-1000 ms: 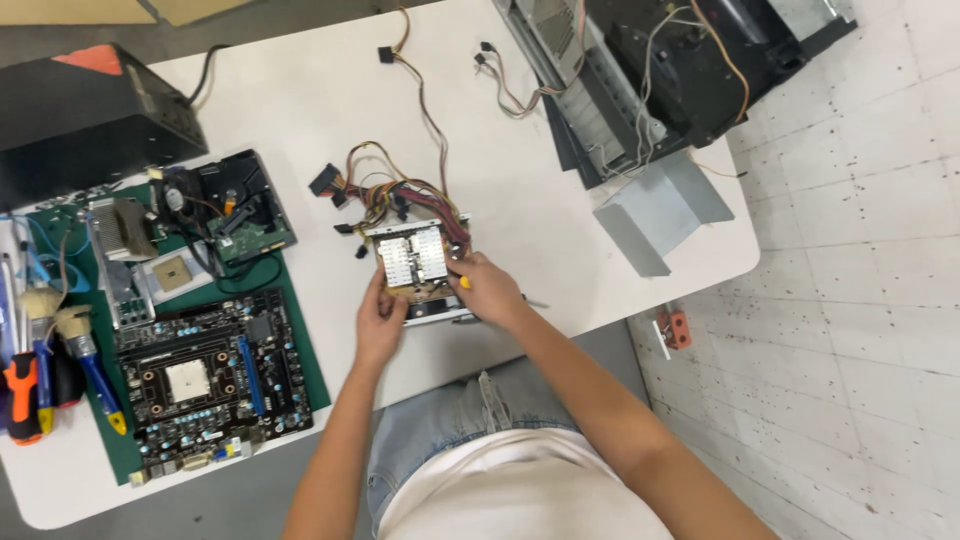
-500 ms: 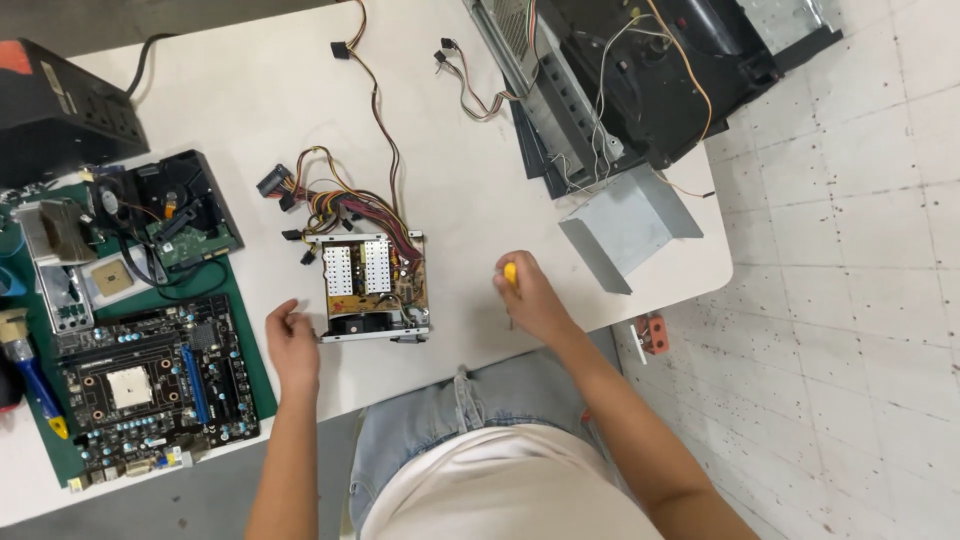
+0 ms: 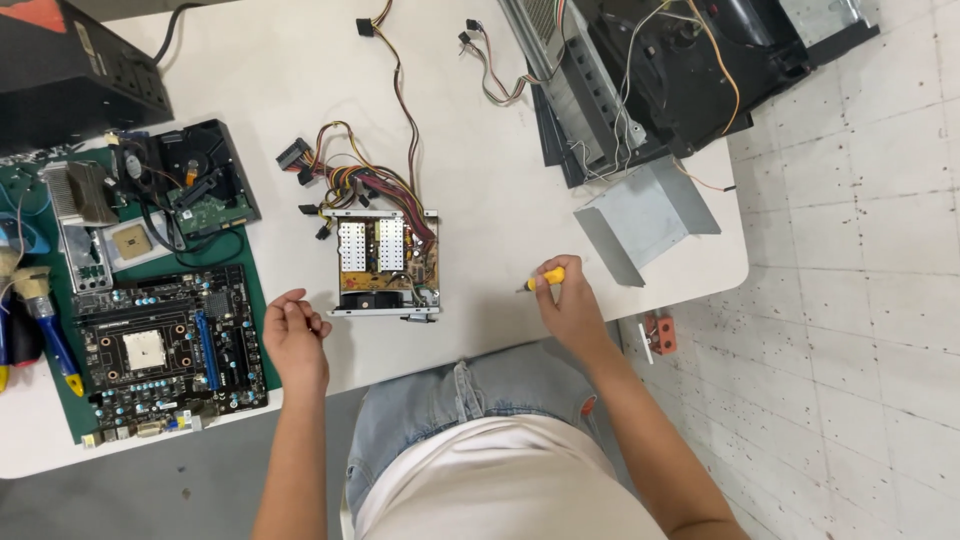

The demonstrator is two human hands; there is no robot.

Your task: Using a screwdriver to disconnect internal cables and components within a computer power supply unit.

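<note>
An opened power supply unit (image 3: 385, 265) lies on the white table (image 3: 270, 90), its circuit board and heat sinks exposed, a bundle of coloured wires (image 3: 345, 175) trailing up from it. My right hand (image 3: 568, 305) rests to its right, shut on a small yellow-handled screwdriver (image 3: 545, 279). My left hand (image 3: 295, 335) sits to the left of the unit, fingers loosely curled, holding nothing, close to a black motherboard (image 3: 165, 345).
A green mat (image 3: 255, 290) carries the motherboard, a hard drive (image 3: 205, 185), a heat sink (image 3: 80, 190) and a processor (image 3: 130, 243). Brushes and tools (image 3: 40, 325) lie at far left. An open computer case (image 3: 680, 65) and metal bracket (image 3: 645, 215) stand at back right.
Both hands have left the power supply. The right hand moved right with the yellow screwdriver; the left hand drew back to the left near the table's edge.
</note>
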